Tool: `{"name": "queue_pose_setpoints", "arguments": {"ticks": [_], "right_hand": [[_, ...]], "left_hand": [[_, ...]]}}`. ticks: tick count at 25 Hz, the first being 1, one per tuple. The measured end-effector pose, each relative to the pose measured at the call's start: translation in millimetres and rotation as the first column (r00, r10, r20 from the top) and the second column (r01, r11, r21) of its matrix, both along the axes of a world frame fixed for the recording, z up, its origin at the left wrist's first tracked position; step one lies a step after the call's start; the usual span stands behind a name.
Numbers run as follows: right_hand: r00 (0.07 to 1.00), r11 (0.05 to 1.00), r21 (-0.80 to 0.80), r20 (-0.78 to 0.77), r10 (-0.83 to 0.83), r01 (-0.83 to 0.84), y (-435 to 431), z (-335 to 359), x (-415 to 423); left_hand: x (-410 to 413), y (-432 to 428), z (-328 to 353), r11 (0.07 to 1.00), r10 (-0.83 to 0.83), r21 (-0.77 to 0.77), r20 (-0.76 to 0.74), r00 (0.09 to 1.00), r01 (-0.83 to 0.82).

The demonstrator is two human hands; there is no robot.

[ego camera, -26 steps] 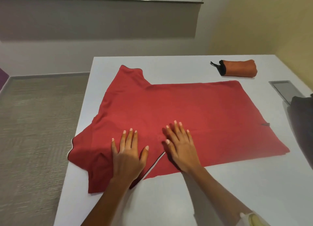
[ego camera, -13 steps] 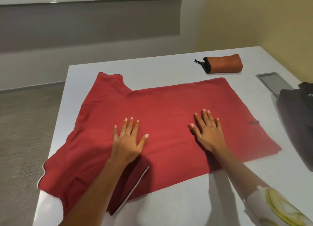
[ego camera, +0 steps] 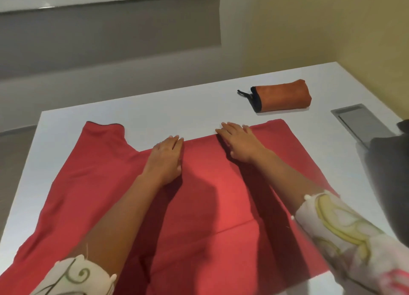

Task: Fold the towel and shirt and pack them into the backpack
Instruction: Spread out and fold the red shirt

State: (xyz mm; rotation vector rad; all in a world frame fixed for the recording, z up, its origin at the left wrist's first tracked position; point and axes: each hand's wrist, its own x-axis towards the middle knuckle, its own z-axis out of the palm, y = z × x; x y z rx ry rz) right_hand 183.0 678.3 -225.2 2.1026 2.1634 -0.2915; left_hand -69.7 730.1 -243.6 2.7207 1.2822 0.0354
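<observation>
Table (ego camera: 155, 111): white, and everything lies on it.
Shirt (ego camera: 199, 206): one, red, spread flat across the middle of the table, a sleeve pointing far left. It looks soft and light and, I judge, apt to slide and wrinkle. The far edge or the hem corners seem the best places to pinch.
Backpack (ego camera: 389, 173): one, dark, at the right edge, partly out of view.
Left hand (ego camera: 166, 157): flat, fingers together, pressing the shirt's far edge.
Right hand (ego camera: 241, 143): flat, fingers slightly apart, on the same edge.
Towel (ego camera: 285, 95): one, orange, rolled, far right, apart from the shirt.
</observation>
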Motion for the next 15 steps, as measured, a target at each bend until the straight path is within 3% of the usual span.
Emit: {"name": "queue_pose_setpoints", "arguments": {"ticks": [5, 9, 15], "right_hand": [[0.995, 0.997, 0.015, -0.061, 0.08, -0.079, 32, -3, 0], [0.982, 0.983, 0.054, -0.055, 0.179, -0.176, 34, 1, 6], [0.973, 0.975, 0.063, -0.077, 0.219, -0.214, 12, 7, 48]], "left_hand": [[43, 25, -1, 0.998, -0.058, 0.02, 0.007, 0.998, 0.058], [72, 24, 2, 0.991, -0.108, -0.072, 0.069, 0.992, 0.112], [34, 39, 22, 0.989, -0.112, -0.104, -0.018, 0.994, 0.11]]}}
